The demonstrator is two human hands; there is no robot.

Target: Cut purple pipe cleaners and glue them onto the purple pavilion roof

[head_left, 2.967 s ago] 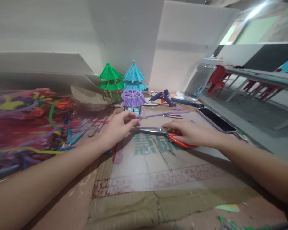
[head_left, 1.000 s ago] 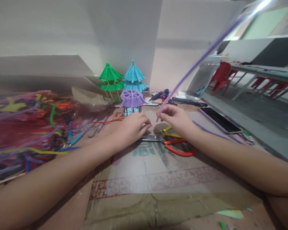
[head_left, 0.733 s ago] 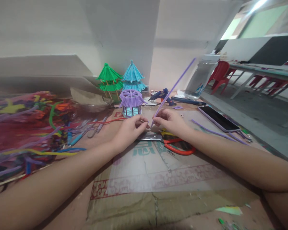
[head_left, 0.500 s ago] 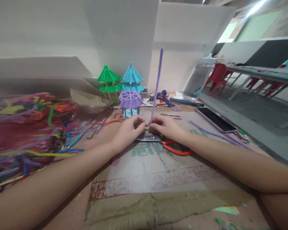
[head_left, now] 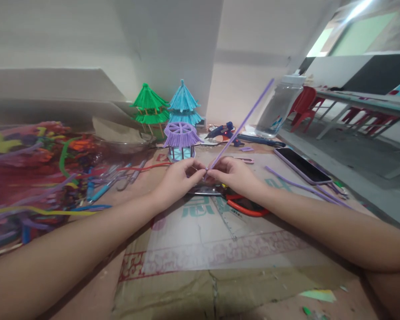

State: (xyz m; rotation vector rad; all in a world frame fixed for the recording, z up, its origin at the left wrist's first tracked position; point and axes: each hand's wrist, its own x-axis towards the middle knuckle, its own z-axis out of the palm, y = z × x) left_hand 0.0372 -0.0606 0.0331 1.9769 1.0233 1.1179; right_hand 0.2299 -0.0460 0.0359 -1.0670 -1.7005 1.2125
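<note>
Fingertips of my left hand [head_left: 190, 175] and my right hand [head_left: 228, 172] meet, both pinching the lower end of a purple pipe cleaner [head_left: 245, 120]. Its long free part slants up to the right. Just below my hands lie scissors with red handles [head_left: 246, 206], partly hidden by my right hand, and a clear ruler [head_left: 225, 220]. Behind my hands stands a small pavilion with a purple pipe-cleaner roof [head_left: 182, 135]. Farther back are a blue pipe-cleaner pavilion [head_left: 183, 102] and a green one [head_left: 148, 104].
Loose coloured pipe cleaners [head_left: 26, 178] pile up at the left, near a bowl [head_left: 123, 140]. A glue gun [head_left: 223, 131], a box cutter [head_left: 262, 141], a clear bottle [head_left: 280, 106] and a phone [head_left: 302, 165] stand or lie behind and right. Purple pipe cleaners [head_left: 300, 186] rest beside my right forearm.
The purple pipe cleaner has tipped from nearly upright to a slant toward the right. My hands stay together at its lower end, fingertips slightly closer. The view has shifted a little.
</note>
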